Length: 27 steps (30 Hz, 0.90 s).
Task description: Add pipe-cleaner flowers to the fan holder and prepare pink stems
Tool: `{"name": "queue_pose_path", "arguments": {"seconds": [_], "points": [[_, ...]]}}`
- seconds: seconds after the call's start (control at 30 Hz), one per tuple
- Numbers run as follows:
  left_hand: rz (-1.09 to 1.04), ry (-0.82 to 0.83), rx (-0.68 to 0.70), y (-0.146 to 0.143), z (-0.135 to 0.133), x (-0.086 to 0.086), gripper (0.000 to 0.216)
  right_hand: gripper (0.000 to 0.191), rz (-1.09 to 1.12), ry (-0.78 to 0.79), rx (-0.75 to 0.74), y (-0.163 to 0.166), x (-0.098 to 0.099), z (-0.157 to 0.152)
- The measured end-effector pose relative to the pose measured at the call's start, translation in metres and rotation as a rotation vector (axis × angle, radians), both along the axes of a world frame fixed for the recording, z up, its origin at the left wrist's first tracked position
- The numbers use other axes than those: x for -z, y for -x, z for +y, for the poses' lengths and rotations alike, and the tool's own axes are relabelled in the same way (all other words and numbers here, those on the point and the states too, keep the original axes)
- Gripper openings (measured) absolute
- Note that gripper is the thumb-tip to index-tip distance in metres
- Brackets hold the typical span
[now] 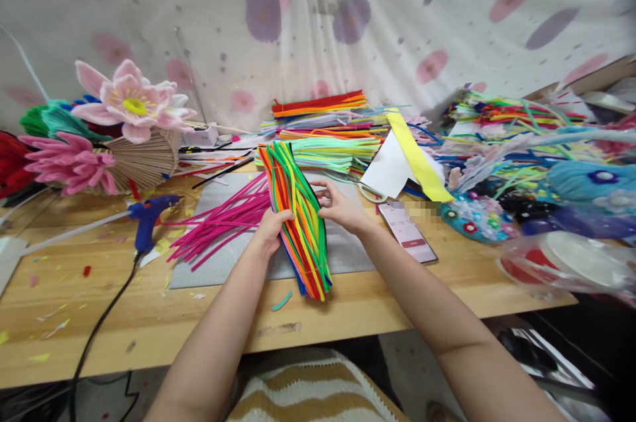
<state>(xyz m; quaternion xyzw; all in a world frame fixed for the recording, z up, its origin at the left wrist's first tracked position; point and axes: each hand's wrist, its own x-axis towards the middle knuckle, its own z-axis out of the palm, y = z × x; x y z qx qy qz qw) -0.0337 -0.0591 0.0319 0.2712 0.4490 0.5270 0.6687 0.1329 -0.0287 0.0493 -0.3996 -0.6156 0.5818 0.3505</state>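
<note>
A thick bundle of multicoloured pipe cleaners (298, 216) lies lengthwise over a grey cutting mat (348, 253) on the wooden table (109, 316). My left hand (271, 228) grips the bundle's left side, fingers curled round it. On the bundle's right side, my right hand (338, 205) has its fingertips pinching into the strands. Loose pink pipe cleaners (218, 220) are fanned out on the mat just left of my left hand.
A blue glue gun (149, 218) with a black cord sits left. Pipe-cleaner flowers (129, 101) and sticks lie at the back left. Stacks of coloured pipe cleaners (322, 124) fill the back. A phone (407, 233) and craft clutter (546, 190) lie right.
</note>
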Motion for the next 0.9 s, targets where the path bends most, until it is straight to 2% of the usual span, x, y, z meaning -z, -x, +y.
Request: {"name": "queue_pose_path", "arguments": {"seconds": [0.23,0.4,0.53,0.6,0.7,0.77,0.9], "points": [[-0.024,-0.017,0.005,0.0,0.002,0.007,0.041,0.065,-0.001,-0.003,0.0,-0.002,-0.002,0.0],[-0.047,0.002,-0.029,0.001,0.0,0.005,0.035,0.061,-0.008,-0.026,0.004,0.0,-0.001,0.001],[-0.091,0.063,-0.077,-0.007,0.006,0.0,0.033,0.062,-0.014,0.02,-0.002,0.002,-0.003,0.0],[-0.125,0.087,-0.161,-0.015,0.013,-0.004,0.03,0.069,-0.062,0.046,-0.036,0.003,-0.007,-0.001],[-0.157,0.024,-0.254,-0.03,0.025,-0.015,0.029,0.087,-0.161,0.025,-0.088,0.004,-0.013,0.0],[-0.161,-0.048,-0.208,-0.035,0.031,-0.021,0.031,0.092,-0.182,-0.011,-0.096,0.003,-0.015,0.004],[-0.134,-0.135,-0.003,-0.032,0.038,-0.03,0.033,0.083,-0.235,-0.093,-0.045,-0.001,-0.014,0.018]]}}
